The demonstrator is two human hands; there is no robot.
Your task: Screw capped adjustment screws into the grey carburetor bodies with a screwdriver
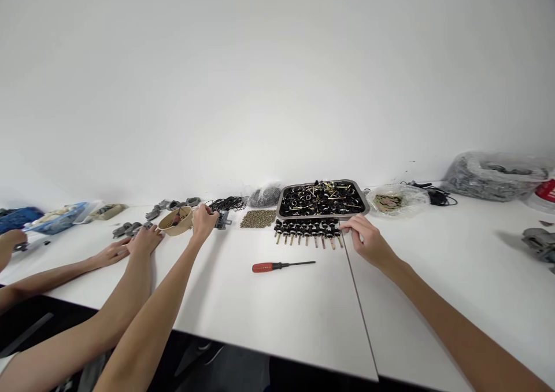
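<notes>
Head view. My left hand (203, 219) is out at about 11 o'clock on the white table (303, 305), fingers curled down onto a small grey metal part (222, 221) that sticks out on the hand's 3 o'clock side. Looks like a pinch, but the fingertips are too small to read, so I can't tell for sure. The tan bowl (176, 221) sits touching or just beside that hand at its 9 o'clock; contents are a dark blur.

My right hand (366, 239) is at about 1 o'clock, palm down, fingers loosely together. Fingertips are at the right end of the row of black knobs with brass stems (307, 230), which runs off to the hand's 9 o'clock. Whether it grips one, I can't tell.

The metal tray (365, 202) full of the same black parts is at the hand's 11 o'clock, just behind the row. The red-handled screwdriver (281, 265) lies flat, near the right hand at its 8 o'clock, well apart from the left. A pile of small brass bits (258, 218) sits between my hands.

Another person's hands (145, 240) rest at far left beside the bowl; their arms are cut off by the frame. Bagged parts (494, 175) at 2 o'clock are unreadable through the plastic.
</notes>
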